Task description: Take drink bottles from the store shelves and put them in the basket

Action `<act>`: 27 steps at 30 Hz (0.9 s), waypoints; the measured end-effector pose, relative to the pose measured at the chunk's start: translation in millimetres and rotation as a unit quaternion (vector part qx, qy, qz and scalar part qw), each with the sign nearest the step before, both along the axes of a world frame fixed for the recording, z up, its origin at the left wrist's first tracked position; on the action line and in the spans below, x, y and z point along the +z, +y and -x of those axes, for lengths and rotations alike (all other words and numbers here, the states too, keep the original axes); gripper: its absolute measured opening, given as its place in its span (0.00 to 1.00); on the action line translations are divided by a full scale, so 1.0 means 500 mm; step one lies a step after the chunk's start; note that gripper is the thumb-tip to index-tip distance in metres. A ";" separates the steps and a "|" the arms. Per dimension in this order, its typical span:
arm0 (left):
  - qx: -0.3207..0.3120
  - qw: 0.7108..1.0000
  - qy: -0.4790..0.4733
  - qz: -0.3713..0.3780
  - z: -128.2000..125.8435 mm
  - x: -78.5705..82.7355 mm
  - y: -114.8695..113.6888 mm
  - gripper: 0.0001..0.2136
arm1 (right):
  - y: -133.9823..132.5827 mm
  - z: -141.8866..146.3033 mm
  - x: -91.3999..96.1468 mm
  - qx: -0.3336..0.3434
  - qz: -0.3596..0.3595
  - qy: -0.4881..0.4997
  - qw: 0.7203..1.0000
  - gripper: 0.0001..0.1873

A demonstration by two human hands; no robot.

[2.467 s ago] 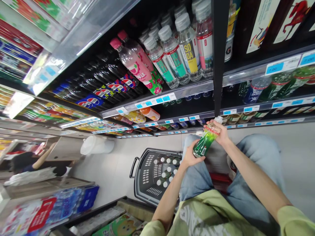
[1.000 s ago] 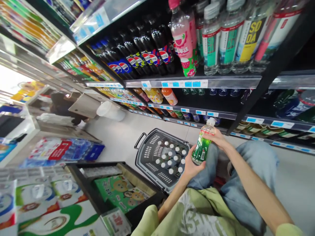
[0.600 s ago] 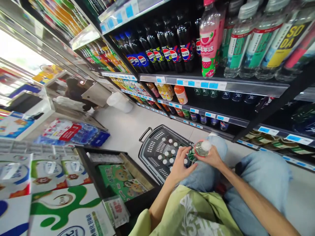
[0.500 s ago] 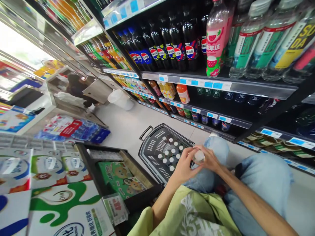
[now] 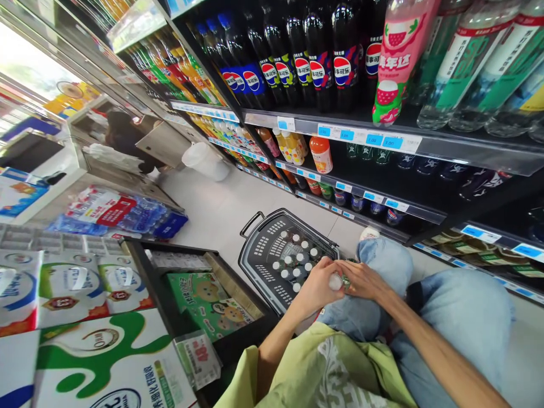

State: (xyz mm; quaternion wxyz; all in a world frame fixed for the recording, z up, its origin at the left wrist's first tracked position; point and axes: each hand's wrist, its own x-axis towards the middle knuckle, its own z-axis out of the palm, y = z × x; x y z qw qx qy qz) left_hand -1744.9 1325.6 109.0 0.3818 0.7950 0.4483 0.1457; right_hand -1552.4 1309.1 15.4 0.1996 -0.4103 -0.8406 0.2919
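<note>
Between my hands is a small bottle with a white cap (image 5: 335,281), its body mostly hidden by my fingers. My left hand (image 5: 318,288) is closed around it near the cap. On the other side, the fingers of my right hand (image 5: 364,279) wrap it too, and a bit of greenish clear body shows between them. Both hands are above my bent knees, beside a black shopping basket (image 5: 259,277) on the floor. Inside the basket, several white-capped bottles (image 5: 300,258) stand upright, close together.
Drink shelves (image 5: 293,122) run along the right, holding cola bottles (image 5: 318,71) and a pink bottle (image 5: 397,62). To the left are stacked cartons (image 5: 102,357) and a dark display bin (image 5: 170,294). A white bucket (image 5: 206,161) and wrapped water bottles (image 5: 123,212) lie farther off; a person (image 5: 123,136) is behind.
The bottle's cap has dipped and shifted slightly left as my hands regripped it. My fingers now cover more of it. The view has moved slightly nearer the shelves.
</note>
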 end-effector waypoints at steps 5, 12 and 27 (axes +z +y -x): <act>0.040 0.999 0.030 0.011 0.040 0.003 0.054 0.14 | 0.005 -0.013 0.024 -0.080 0.070 0.028 0.994 0.32; 0.143 0.980 0.140 -0.012 0.186 -0.036 0.151 0.11 | 0.033 -0.060 0.022 -0.230 0.171 0.044 0.957 0.11; 0.317 0.896 0.310 0.030 0.355 -0.310 0.355 0.10 | 0.060 -0.058 0.020 -0.218 0.157 0.019 0.963 0.09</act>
